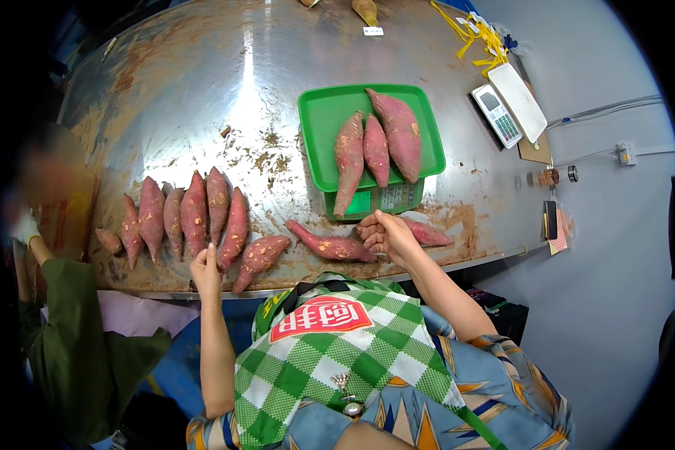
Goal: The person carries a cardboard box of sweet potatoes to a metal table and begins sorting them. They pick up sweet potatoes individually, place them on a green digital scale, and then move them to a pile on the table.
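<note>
Several reddish sweet potatoes (194,216) lie side by side at the left of the metal table. My left hand (207,270) is at their near ends, fingers curled by the tip of one; whether it grips anything is unclear. Over the near edge, my right hand (388,233) hovers with loosely bent fingers, between a long sweet potato (334,247) and another (427,233) partly hidden behind it. A green digital scale (399,196) bears a green tray (316,163) with a large sweet potato (399,132), a small one (376,149) and a long one (349,157) overhanging the rim.
Soil and scraps dirty the steel table (281,62). A white keypad device (498,115) and a white tray (517,101) are at the right, below yellow straps (486,39). A co-worker in a green sleeve (76,337) stands at left. A small jar (545,177) is near the wall.
</note>
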Motion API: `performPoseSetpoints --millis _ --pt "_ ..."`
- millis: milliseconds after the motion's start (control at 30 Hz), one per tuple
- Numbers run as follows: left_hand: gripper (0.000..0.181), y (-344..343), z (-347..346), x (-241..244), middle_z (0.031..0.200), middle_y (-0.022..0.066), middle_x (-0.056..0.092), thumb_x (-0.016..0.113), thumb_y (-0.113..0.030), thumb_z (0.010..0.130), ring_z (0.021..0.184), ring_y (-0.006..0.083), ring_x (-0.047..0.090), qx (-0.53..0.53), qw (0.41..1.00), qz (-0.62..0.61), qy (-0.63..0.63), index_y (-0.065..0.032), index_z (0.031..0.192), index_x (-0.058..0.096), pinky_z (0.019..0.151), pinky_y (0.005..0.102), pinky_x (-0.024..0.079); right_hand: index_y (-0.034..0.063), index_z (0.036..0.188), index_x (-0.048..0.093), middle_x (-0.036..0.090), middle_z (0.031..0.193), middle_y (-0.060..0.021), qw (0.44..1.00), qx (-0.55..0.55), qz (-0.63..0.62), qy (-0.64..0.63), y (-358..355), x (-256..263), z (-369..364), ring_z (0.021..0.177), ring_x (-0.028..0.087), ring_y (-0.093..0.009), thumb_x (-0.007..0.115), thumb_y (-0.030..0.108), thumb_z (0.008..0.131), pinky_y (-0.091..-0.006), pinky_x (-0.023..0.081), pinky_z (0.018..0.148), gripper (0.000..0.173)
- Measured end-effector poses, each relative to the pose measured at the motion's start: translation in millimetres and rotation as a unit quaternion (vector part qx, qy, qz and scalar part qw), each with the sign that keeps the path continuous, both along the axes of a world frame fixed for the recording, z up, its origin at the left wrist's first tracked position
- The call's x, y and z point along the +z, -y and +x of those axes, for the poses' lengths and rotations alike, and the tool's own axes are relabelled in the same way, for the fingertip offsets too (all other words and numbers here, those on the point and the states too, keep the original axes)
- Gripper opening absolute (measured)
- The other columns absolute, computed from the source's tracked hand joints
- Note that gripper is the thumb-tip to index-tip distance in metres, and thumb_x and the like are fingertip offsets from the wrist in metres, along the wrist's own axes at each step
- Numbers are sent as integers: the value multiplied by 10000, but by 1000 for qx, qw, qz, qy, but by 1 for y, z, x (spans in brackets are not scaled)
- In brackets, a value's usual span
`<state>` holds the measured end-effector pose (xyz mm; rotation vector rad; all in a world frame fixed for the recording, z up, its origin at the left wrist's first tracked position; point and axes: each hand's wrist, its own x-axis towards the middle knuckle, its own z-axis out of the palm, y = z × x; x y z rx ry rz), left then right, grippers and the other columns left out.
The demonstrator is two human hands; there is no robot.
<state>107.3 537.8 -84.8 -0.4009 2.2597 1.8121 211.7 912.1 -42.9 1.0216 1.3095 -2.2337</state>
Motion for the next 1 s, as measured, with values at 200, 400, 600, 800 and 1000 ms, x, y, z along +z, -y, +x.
performPoseSetpoints --millis 200,400,600,800,1000 --pt "425 -6 8 -9 528 -19 463 535 -267 945 487 48 411 -13 1000 16 2 -88 567 459 465 219 315 49 962 567 586 751 2 1000 -8 -14 2 -7 -10 8 605 581 -85 405 389 975 -203 448 537 377" --pt "358 -11 9 -4 568 -17 512 546 -257 940 509 42 427 5 999 37 1 -73 634 518 489 205 327 53 960 552 590 743 -9 1000 -19 -20 -6 -9 -12 3 613 584 -91 401 365 978 -212 455 541 347" --pt "289 -6 16 -6 601 -15 540 546 -243 940 543 42 447 3 999 44 3 -56 723 590 511 198 338 42 1018 524 598 745 -54 995 -87 -43 1 -19 -12 -12 621 595 -153 404 344 978 -274 479 558 327" --pt "279 0 19 -2 626 -12 539 531 -258 948 551 49 457 9 999 28 13 -41 792 610 519 199 349 32 1031 524 596 743 -68 992 -89 -93 -2 -18 -14 -23 609 595 -180 407 359 975 -291 476 550 352" --pt "282 20 11 2 633 -14 534 522 -270 953 549 48 458 37 999 22 12 -34 828 610 518 191 354 33 996 549 613 744 -82 990 -121 -69 -11 -22 -13 -26 606 596 -192 436 388 960 -305 460 532 375"
